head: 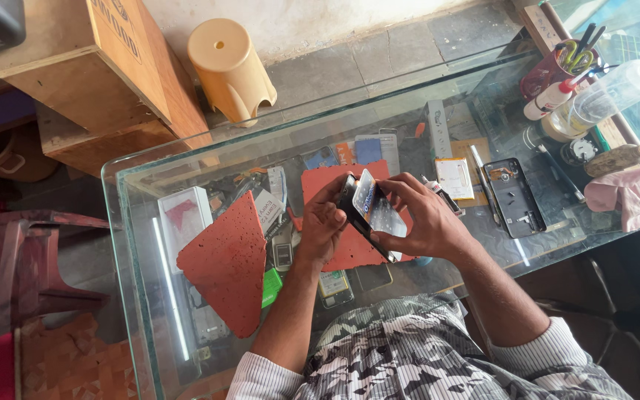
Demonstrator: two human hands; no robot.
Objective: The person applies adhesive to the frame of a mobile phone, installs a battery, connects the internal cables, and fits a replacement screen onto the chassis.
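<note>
A: Where is everything around the glass counter (142, 244)?

B: On it, both hands (379, 218) hold a phone (368, 211) at the middle; a phone frame (514, 196) lies right, bottles (601, 92) far right.

A: And off it?

B: A stool (230, 68) behind, a chair (31, 267) left.

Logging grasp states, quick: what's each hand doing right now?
Left hand: closed on the phone, grip along its left edge.
Right hand: closed on the same phone, fingertips on its top and right side.
</note>
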